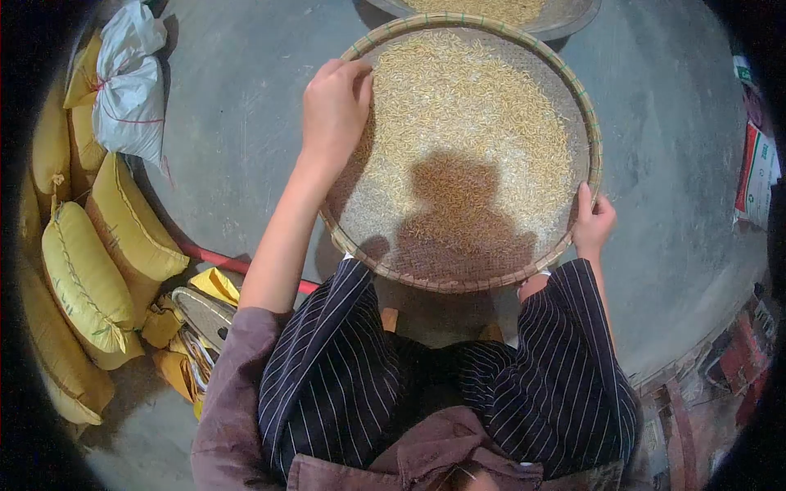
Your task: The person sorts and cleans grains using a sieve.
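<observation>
A round woven bamboo tray [598, 131] bound with a pale rim rests over my knees, and unhusked rice grains [483, 106] spread across it with paler grains or dust among them. My right hand [593, 221] grips the tray's lower right rim, thumb on top. Over the upper left rim, my left hand [334, 110] is closed in a pinch, its fingertips just inside the edge beside the grains. Whatever lies between those fingertips is hidden. A dark shadow falls on the lower part of the grain.
A wide metal basin [565, 24] with more grain stands on the concrete floor beyond the tray. Full yellow sacks [86, 270] and a tied white sack [131, 90] line the left side. A red pole [221, 258] lies near my left leg; a printed bag [757, 176] sits far right.
</observation>
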Tool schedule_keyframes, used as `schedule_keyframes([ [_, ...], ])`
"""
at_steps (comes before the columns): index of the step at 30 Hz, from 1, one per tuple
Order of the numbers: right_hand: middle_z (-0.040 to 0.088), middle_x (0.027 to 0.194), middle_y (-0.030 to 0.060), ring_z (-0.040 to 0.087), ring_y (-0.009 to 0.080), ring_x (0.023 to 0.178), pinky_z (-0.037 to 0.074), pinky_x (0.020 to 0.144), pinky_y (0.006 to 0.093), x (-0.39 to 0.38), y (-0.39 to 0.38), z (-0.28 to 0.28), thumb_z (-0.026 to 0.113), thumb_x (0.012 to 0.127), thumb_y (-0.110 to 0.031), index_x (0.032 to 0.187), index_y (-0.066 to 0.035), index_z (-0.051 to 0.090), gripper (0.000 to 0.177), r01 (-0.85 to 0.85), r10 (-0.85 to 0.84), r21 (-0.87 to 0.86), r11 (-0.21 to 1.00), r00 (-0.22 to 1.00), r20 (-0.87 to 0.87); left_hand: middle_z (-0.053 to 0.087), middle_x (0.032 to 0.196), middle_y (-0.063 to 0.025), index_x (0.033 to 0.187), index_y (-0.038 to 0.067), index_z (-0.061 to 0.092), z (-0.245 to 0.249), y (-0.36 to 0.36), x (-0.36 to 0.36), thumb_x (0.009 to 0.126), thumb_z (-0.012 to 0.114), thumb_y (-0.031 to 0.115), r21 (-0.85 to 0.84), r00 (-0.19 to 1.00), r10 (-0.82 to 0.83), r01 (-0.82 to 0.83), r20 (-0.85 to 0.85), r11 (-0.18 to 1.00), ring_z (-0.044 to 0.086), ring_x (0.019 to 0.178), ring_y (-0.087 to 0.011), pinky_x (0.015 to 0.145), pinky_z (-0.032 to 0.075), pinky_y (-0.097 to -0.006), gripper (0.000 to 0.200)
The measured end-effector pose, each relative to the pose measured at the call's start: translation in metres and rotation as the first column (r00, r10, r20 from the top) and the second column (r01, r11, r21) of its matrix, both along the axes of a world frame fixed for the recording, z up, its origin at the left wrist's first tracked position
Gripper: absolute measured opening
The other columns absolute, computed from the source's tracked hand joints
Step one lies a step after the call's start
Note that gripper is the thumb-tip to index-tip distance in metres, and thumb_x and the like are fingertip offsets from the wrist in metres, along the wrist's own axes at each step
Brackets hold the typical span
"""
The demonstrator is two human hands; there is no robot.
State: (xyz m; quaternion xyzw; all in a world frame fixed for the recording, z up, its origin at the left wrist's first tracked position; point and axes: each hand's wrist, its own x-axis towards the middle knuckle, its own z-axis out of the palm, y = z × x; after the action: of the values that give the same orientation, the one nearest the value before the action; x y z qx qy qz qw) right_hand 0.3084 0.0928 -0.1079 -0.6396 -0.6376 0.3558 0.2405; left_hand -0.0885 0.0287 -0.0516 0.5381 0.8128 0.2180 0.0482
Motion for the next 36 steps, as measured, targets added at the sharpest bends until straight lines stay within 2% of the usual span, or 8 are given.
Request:
schedule_keyframes([
  [5,0.040,0.055,-0.0055,0.032,0.0048,0.053,0.023,0.046,0.0272,0.002,-0.001,-0.003,0.064,0.091,-0.026,0.071,0.001,0.061,0.034,0.017,-0.018,-0.024,1.000,1.000,-0.024,0.066,0.087,-0.0141,0.095,0.002,0.070,0.005,0.000,0.002,0.079,0.071,0.012,-0.011,0.997,-0.010,0.011,0.073,1.000,0.066,0.073,-0.0271,0.070,0.053,-0.0346,0.018],
  [18,0.042,0.055,-0.0029,0.033,0.0064,0.054,0.026,0.046,0.0285,0.000,0.000,-0.002,0.064,0.090,-0.025,0.068,0.002,0.057,0.036,0.003,-0.004,-0.020,1.000,0.999,-0.037,0.067,0.087,-0.0143,0.093,0.003,0.070,0.000,0.004,-0.001,0.078,0.070,0.007,0.013,0.997,-0.071,0.071,0.041,0.997,0.066,0.075,-0.0272,0.071,0.053,-0.0346,0.015],
  [27,0.041,0.054,-0.0046,0.033,0.0049,0.053,0.025,0.046,0.0265,0.001,0.000,-0.003,0.066,0.090,-0.025,0.075,0.002,0.066,0.031,0.021,-0.021,-0.010,1.000,1.000,-0.022,0.067,0.086,-0.0166,0.089,0.000,0.070,0.006,0.008,-0.001,0.076,0.069,0.008,-0.054,0.989,-0.025,0.033,0.145,0.998,0.067,0.076,-0.0280,0.072,0.053,-0.0359,0.015],
  [30,0.051,0.061,-0.0020,0.041,0.0061,0.056,0.033,0.048,0.0265,-0.002,0.003,0.009,0.067,0.088,-0.024,0.086,0.001,0.069,0.025,0.011,-0.007,-0.070,0.998,0.999,0.052,0.068,0.083,-0.0168,0.088,-0.001,0.070,0.003,0.009,-0.002,0.077,0.069,0.008,-0.055,0.987,-0.014,0.023,0.157,0.998,0.068,0.075,-0.0267,0.072,0.054,-0.0351,0.014],
  [32,0.062,0.076,0.0033,0.051,0.0100,0.063,0.044,0.057,0.0277,-0.018,0.014,0.038,0.067,0.087,-0.021,0.103,-0.001,0.068,0.026,-0.207,0.114,0.356,0.911,0.957,0.265,0.069,0.084,-0.0157,0.089,-0.001,0.070,0.003,0.010,-0.002,0.078,0.070,0.010,-0.082,0.993,-0.018,0.028,0.121,0.996,0.070,0.074,-0.0233,0.071,0.055,-0.0322,0.015],
  [33,0.064,0.084,0.0055,0.055,0.0125,0.070,0.047,0.063,0.0291,-0.024,0.024,0.058,0.067,0.086,-0.021,0.111,-0.002,0.065,0.031,-0.241,0.150,0.426,0.872,0.960,0.237,0.070,0.083,-0.0159,0.089,-0.001,0.070,0.003,0.010,-0.001,0.078,0.070,0.010,-0.079,0.994,-0.009,0.018,0.110,0.997,0.070,0.073,-0.0227,0.071,0.055,-0.0317,0.015],
  [34,0.066,0.093,0.0076,0.059,0.0151,0.076,0.050,0.069,0.0305,-0.031,0.035,0.083,0.067,0.086,-0.020,0.119,-0.004,0.063,0.037,-0.265,0.185,0.492,0.829,0.961,0.205,0.070,0.082,-0.0160,0.089,-0.001,0.071,0.003,0.009,-0.002,0.078,0.070,0.010,-0.081,0.996,-0.003,0.010,0.095,0.997,0.071,0.073,-0.0222,0.070,0.056,-0.0311,0.016],
  [36,0.066,0.099,0.0092,0.061,0.0172,0.081,0.050,0.071,0.0300,-0.056,0.057,0.144,0.067,0.086,-0.024,0.122,-0.003,0.060,0.042,-0.206,0.343,0.576,0.791,0.929,-0.139,0.069,0.080,-0.0162,0.086,0.000,0.070,0.002,0.010,-0.002,0.076,0.069,0.009,-0.066,0.993,-0.009,0.017,0.117,0.998,0.069,0.074,-0.0261,0.071,0.054,-0.0344,0.014],
])
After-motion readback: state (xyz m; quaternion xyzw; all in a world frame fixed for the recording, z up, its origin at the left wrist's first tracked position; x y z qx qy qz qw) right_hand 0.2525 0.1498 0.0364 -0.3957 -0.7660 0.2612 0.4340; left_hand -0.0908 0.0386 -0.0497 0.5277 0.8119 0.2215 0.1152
